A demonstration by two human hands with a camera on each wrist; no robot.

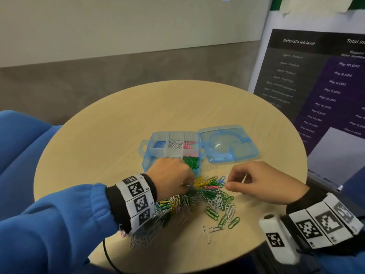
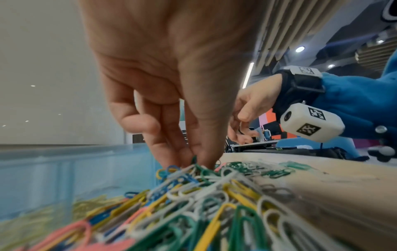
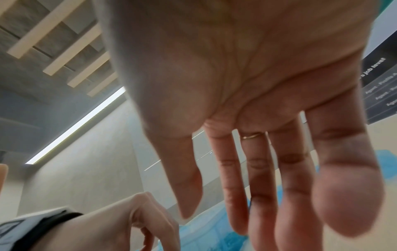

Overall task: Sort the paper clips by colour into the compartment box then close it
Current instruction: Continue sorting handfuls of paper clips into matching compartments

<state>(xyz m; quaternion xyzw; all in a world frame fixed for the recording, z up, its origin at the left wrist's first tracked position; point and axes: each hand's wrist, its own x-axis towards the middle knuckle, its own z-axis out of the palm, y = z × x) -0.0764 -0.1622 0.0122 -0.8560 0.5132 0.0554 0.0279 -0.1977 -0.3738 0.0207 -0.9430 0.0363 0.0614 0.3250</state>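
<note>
Left hand point(image 1: 169, 175) pinching into the clip pile point(image 1: 197, 198); right hand point(image 1: 262, 181) loosely open, empty.
Beyond the hands, the compartment box point(image 1: 171, 147) is part-filled, its lid point(image 1: 227, 143) open; most clips unsorted.

Seen from the wrist, the left hand point(image 2: 171, 71) reaches down with its fingertips point(image 2: 204, 159) bunched together, dug into a heap of paper clips point(image 2: 204, 203) in white, yellow, green, blue and pink; whether they grip a clip cannot be told. The heap lies on a pale table point(image 2: 343, 173), with the translucent blue wall of the box point(image 2: 64, 169) just beside it on the left. Further back, the right hand point(image 2: 253, 110) hangs above the table, fingers loosely curled, a white camera block point(image 2: 311, 124) under its wrist.
</note>
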